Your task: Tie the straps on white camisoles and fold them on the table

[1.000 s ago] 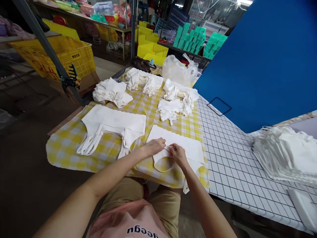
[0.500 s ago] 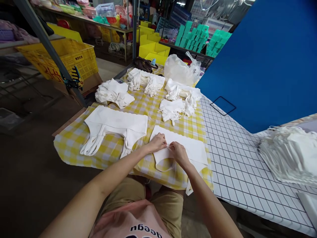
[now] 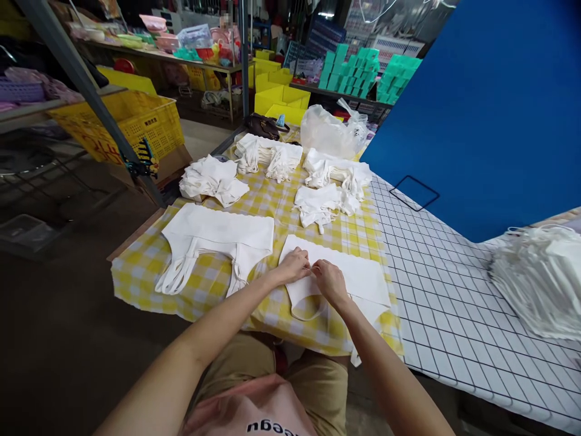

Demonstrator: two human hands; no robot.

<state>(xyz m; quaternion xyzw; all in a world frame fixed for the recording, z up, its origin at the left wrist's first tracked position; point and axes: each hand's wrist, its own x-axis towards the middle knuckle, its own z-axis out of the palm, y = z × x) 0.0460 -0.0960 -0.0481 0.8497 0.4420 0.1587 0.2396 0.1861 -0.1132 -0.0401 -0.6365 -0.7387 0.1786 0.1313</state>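
Note:
A white strappy camisole top (image 3: 358,275) lies spread near the front right of the yellow checked cloth (image 3: 263,318). Over its middle, my left hand (image 3: 295,266) and my right hand (image 3: 329,280) meet almost tip to tip, fingers pinched. Between them runs a thin white strap (image 3: 311,270), partly hidden by the fingertips. A loop of strap hangs below my hands on the cloth. To the left lies a neat stack of the same white tops (image 3: 222,233), straps toward me, with my left forearm passing close to its lower right corner.
Behind are more white piles (image 3: 267,151), a crumpled white heap (image 3: 213,178) and a clear plastic bag (image 3: 327,133). A black-lined white cloth (image 3: 436,290) on the right bears another white stack (image 3: 540,281). A blue board (image 3: 490,115) leans there. A metal post (image 3: 91,91) and yellow crate (image 3: 158,124) stand left.
The camera view has shifted slightly, so everything sits a little lower and mostly further right. My hands stay pinched at the strap, with their fingertips slightly closer together.

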